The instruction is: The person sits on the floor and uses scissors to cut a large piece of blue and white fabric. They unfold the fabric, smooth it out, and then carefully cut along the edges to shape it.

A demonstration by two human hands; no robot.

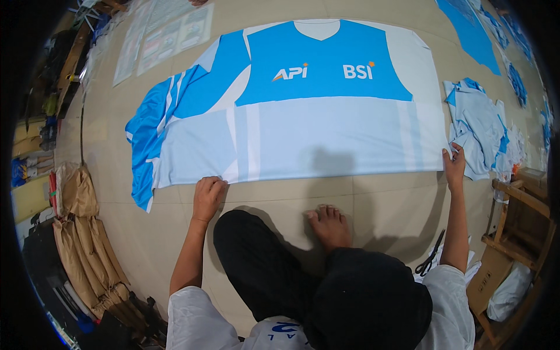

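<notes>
A large blue, pale-blue and white printed jersey fabric panel (303,122) lies flat on the tiled floor in front of me. My left hand (208,197) pinches its lower edge near the left, fingers curled on the cloth. My right hand (454,166) presses on the lower right corner of the same panel, fingers on the fabric. More blue and white fabric (153,134) is folded and bunched at the panel's left side. My bare foot (330,224) rests on the floor between my arms.
A pile of cut blue and white fabric pieces (481,125) lies right of the panel. Black scissors (430,256) lie on the floor by my right elbow. Brown paper sacks (81,227) line the left. A wooden chair (516,227) stands at right. Paper sheets (169,32) lie at top left.
</notes>
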